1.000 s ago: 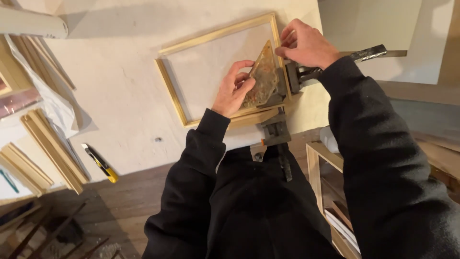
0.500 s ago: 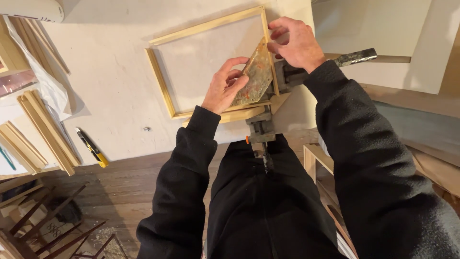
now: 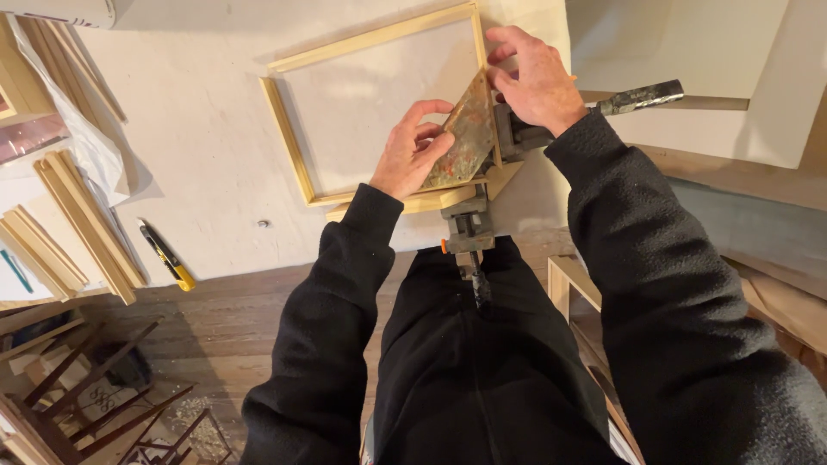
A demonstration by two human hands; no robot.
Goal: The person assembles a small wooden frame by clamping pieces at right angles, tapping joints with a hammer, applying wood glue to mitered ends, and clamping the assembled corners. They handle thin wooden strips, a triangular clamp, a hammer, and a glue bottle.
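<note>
A pale wooden frame lies flat on a white worktable. A stained triangular plate sits over the frame's near right corner. My left hand presses its fingers on the plate's left edge. My right hand rests on the plate's top corner and on a metal corner clamp beside it. One clamp handle points right, another clamp hangs off the table's front edge toward my body.
A yellow utility knife lies near the table's front left edge. Stacks of wooden mouldings sit at the left. Wooden racks stand on the floor at lower left. A wooden shelf stands to my right.
The view has shifted slightly. My right hand has opened and spread over the plate's top corner; my left hand stays on the plate's edge.
</note>
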